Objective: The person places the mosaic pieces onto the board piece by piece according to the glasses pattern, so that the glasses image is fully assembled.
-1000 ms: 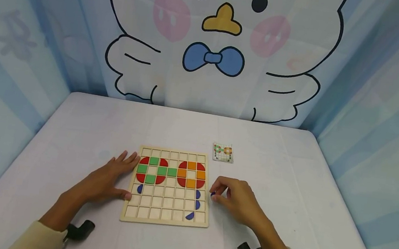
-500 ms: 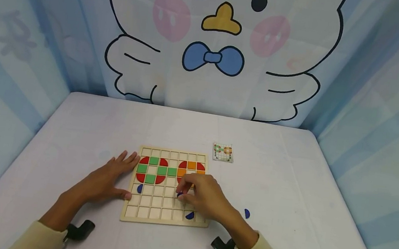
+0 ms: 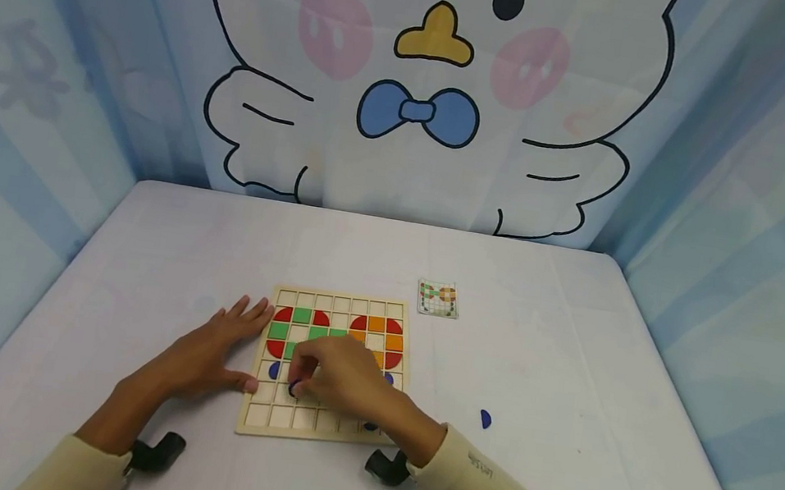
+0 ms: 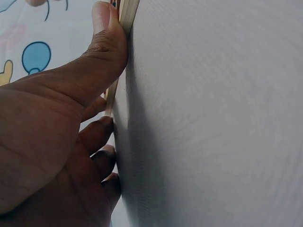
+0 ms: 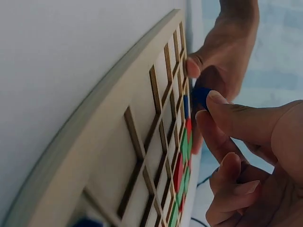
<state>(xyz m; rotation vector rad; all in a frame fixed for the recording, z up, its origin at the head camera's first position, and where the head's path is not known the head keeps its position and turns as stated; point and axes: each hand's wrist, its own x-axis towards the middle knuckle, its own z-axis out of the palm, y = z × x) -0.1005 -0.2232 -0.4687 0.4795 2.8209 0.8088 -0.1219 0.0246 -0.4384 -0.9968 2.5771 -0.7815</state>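
A wooden grid board [image 3: 260,415] lies flat on the white table, with red, green and orange pieces in its upper rows. My left hand [image 3: 210,353] rests at the board's left edge, fingers spread and thumb [image 4: 106,42] touching the rim. Over the left-middle squares, my right hand [image 3: 345,375] pinches a dark blue half-round piece [image 5: 201,96] between thumb and fingertip. Another blue half-round piece [image 3: 274,370] sits in a square near the left edge. Blue pieces on the board's right side are partly hidden by the right hand and wrist.
One loose blue half-round piece [image 3: 485,419] lies on the table right of the board. A small pattern card [image 3: 438,299] lies beyond the board's upper right corner. Printed curtains [image 3: 409,173] hang behind and beside the table.
My right hand has moved left from beside the board to over its left-middle squares, carrying the blue piece. The loose blue piece on the right has come into sight. The left hand stays put.
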